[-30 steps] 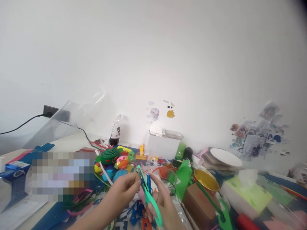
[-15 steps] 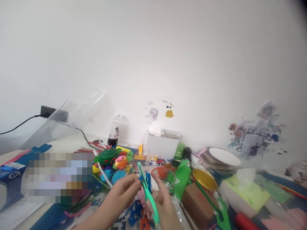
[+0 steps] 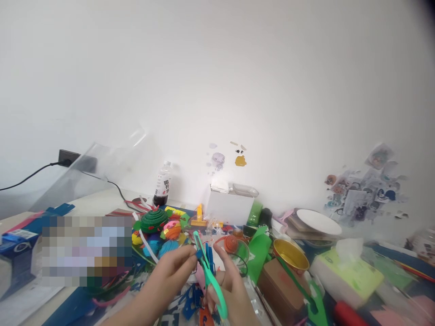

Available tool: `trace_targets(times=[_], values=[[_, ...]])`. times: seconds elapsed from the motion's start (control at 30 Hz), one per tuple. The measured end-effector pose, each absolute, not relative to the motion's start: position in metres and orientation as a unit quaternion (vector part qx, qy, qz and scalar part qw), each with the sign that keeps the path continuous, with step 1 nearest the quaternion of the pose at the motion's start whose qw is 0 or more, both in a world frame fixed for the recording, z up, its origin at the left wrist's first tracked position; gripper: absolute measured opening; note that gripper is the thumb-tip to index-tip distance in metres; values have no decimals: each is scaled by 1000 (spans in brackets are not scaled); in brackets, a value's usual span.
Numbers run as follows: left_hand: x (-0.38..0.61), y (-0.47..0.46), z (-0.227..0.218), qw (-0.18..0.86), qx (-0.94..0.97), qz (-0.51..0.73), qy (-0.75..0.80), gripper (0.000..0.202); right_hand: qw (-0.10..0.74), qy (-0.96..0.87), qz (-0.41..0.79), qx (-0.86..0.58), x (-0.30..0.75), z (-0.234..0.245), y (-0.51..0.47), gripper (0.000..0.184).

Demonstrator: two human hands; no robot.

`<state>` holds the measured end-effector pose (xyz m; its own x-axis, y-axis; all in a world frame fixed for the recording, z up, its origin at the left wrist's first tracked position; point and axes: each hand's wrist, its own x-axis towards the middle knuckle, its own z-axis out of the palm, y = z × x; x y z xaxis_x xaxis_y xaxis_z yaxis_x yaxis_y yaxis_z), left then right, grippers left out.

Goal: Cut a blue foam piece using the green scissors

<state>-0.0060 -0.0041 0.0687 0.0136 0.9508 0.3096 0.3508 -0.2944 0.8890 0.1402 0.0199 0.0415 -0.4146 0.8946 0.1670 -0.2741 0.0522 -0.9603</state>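
Observation:
My right hand [image 3: 231, 290] is closed around the handles of mint-green scissors [image 3: 210, 271], whose blades point away from me and slightly left. Between the fingertips of my left hand [image 3: 176, 270] is a small blue piece [image 3: 199, 254], right beside the blades. Whether the blades touch that piece, I cannot tell. Below and behind the scissors lie blue cut scraps [image 3: 191, 302], partly covered by my hands.
Coiled-paper balls, one of them dark green [image 3: 154, 220], crowd the table left of centre. A dark-liquid bottle [image 3: 163, 183] and a white box [image 3: 228, 207] stand by the wall. To the right are a brown box [image 3: 282, 290], a gold bowl [image 3: 303, 268] and a tissue pack [image 3: 346, 276].
The scissors' tips have shifted very slightly left. Both hands stay nearly in place, keeping their grips.

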Motion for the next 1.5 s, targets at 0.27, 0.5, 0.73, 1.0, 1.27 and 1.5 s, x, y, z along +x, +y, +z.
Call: trace_targets(times=[0.27, 0.5, 0.73, 1.0, 1.27, 1.5], values=[[-9, -1, 75, 310, 653, 476, 501, 26, 460, -560, 633, -272, 142, 37, 23, 104], [-11, -1, 79, 357, 641, 467, 494, 26, 451, -556, 641, -277, 142, 36, 22, 107], [-8, 1, 77, 377, 626, 478, 487, 28, 459, -555, 640, -267, 140, 39, 20, 111], [-5, -3, 79, 378, 616, 496, 481, 27, 455, -564, 632, -273, 141, 37, 22, 106], [-9, 0, 73, 355, 625, 493, 490, 28, 446, -573, 627, -282, 141, 37, 23, 100], [-9, 2, 71, 376, 639, 479, 471, 28, 477, -559, 610, -296, 150, 42, 31, 84]])
